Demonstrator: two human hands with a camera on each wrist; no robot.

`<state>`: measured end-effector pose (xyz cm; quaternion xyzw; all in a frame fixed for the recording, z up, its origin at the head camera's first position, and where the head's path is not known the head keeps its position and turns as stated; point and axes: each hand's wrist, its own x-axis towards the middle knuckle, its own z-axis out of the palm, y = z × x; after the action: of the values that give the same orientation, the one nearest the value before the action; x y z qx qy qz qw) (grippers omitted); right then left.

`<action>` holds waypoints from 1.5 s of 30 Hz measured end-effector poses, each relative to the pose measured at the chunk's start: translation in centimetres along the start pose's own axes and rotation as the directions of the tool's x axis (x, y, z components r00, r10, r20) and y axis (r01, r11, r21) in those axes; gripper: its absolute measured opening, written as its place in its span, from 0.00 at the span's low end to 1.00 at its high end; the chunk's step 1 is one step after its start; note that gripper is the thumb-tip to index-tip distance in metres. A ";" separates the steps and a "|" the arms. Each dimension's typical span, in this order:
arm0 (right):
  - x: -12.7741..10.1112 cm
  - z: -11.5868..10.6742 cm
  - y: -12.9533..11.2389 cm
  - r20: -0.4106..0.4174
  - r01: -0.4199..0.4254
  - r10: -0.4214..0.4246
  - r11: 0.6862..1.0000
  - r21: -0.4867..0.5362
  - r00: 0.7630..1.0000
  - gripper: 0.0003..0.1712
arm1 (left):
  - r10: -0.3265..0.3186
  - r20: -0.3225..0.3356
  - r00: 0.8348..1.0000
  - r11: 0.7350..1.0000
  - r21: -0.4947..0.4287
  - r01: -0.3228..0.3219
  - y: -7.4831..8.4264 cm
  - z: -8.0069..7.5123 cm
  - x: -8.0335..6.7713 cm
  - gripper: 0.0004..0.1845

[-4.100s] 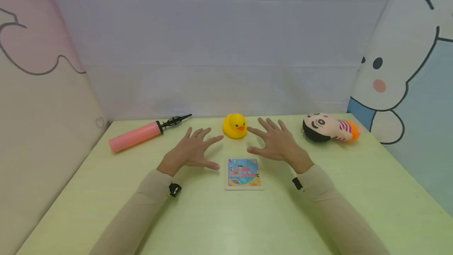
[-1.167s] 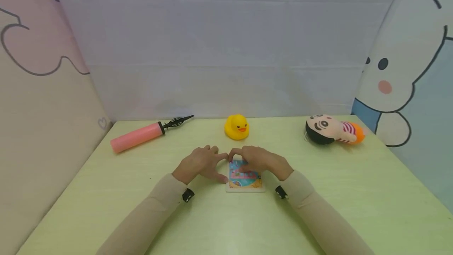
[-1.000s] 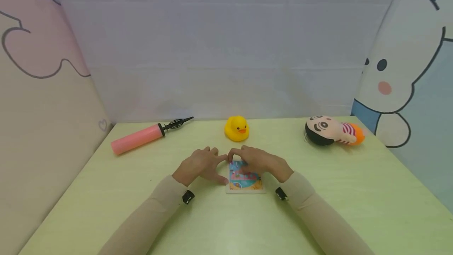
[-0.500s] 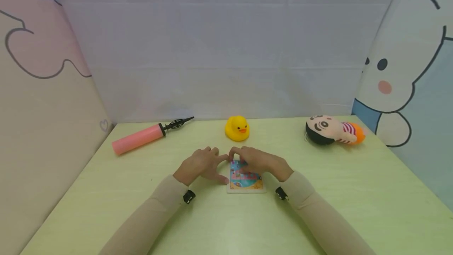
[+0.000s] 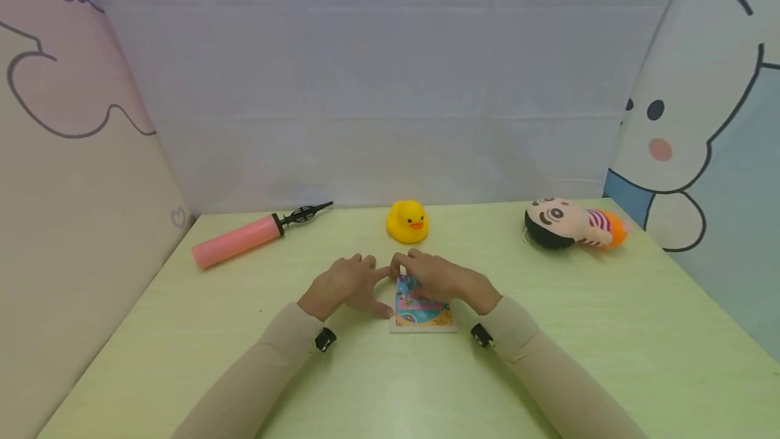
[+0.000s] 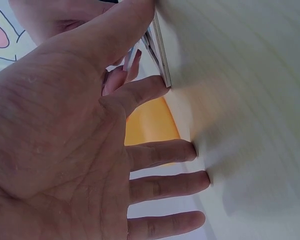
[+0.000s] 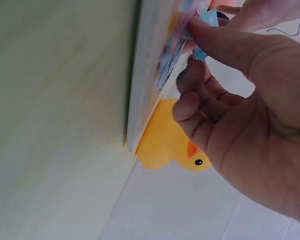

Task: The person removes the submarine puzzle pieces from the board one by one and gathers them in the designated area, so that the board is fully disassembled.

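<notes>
**Little to hold, easy to slip**

Your right hand [image 5: 441,275] pinches a small, flat, light-blue piece [image 7: 209,18], tipped up at the far-left part of a square picture board with an off-white rim [image 5: 423,330]. The board lies on the pale yellow-green table [image 5: 390,385], between your hands. Your left hand [image 5: 347,283] is spread, its index finger and thumb against the board's left edge.

The piece looks thin and smooth, so a weak pinch could let it drop; tilting it further may catch its neighbours and lift them too. If your left hand eases off, the board could slide. A sideways jerk might reach the round, smooth yellow duck [image 5: 407,223] just behind.

The board's printed face, in pink, blue and sandy yellow, seems slick, and its edge is pale and straight. Exactly how your right fingertips meet the piece is partly hidden.
</notes>
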<state>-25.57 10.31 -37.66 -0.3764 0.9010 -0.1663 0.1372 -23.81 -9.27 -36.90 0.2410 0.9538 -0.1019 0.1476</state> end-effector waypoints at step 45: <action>-3.8 -4.9 5.8 0.144 -0.026 0.008 0.992 0.123 0.990 0.07 | -0.007 0.016 1.000 0.998 -0.067 0.008 0.1 0.1 0.2 0.41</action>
<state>-28.53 17.84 -35.06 -0.3702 0.8800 -0.1934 0.2260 -23.91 -9.11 -37.08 0.2316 0.9564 -0.0720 0.1629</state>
